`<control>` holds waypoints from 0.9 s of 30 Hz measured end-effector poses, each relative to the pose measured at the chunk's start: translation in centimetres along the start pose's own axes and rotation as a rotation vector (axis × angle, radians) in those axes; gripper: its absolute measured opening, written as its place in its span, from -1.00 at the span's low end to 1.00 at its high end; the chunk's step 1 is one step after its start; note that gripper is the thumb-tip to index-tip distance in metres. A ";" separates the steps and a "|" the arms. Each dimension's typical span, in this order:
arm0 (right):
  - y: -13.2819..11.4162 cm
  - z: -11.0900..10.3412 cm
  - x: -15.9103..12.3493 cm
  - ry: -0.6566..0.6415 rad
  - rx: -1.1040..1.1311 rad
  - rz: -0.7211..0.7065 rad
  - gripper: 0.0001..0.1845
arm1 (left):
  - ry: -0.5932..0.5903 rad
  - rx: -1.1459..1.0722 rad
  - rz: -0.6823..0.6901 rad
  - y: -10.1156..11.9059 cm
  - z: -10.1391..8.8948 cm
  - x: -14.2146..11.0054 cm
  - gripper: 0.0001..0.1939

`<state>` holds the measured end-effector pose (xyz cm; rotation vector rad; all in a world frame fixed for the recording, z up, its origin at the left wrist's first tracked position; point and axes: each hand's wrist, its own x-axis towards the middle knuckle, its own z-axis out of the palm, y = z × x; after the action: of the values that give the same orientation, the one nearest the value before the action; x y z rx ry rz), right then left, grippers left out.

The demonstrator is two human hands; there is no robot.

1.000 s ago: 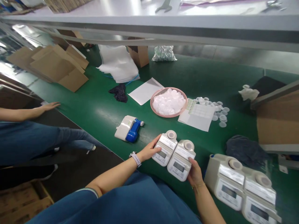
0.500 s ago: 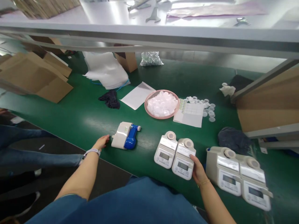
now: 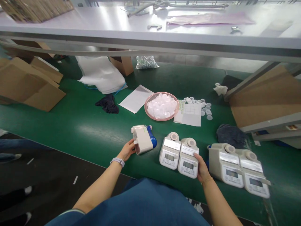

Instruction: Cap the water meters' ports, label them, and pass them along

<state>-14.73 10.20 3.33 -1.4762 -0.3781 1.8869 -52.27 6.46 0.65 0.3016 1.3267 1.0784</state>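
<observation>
My left hand [image 3: 127, 150] grips the near left side of a beige and blue meter [image 3: 144, 140] lying tipped on its side, its blue part facing right. To the right, two beige meters with small displays stand side by side, faces up: the left meter [image 3: 169, 151] and the right meter [image 3: 188, 158]. My right hand [image 3: 202, 168] is closed round the right edge of the right meter, thumb on its front; the other fingers are partly hidden. Further right sits another pair of beige meters [image 3: 232, 179].
A pink bowl [image 3: 146, 113] of clear plastic caps stands mid-bench, papers [image 3: 189, 115] beside it and loose caps [image 3: 208, 112] to the right. A dark cloth [image 3: 107, 103], white sheets [image 3: 101, 73] and cardboard boxes [image 3: 33, 83] lie left. A metal shelf [image 3: 141, 39] spans above the bench [image 3: 94, 131].
My left hand has moved right and taken hold of the tipped meter, which has shifted right, nearer the pair, and turned. My right hand stays on the right meter.
</observation>
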 end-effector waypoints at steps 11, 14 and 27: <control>-0.6 0.6 -0.6 -0.079 0.104 0.000 -0.55 | -0.057 -0.294 0.226 -2.2 7.9 3.9 -0.37; -0.7 0.6 -0.7 -0.100 0.137 0.018 -0.53 | -0.088 -0.248 0.192 -0.9 7.7 4.7 -0.35; -0.9 0.5 -0.5 -0.060 0.127 0.007 -0.51 | -0.414 0.323 0.046 2.9 6.8 -0.5 -0.05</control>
<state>-14.79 10.59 4.36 -1.3410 -0.2754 1.9276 -47.52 10.18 5.00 0.7572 1.1168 0.7805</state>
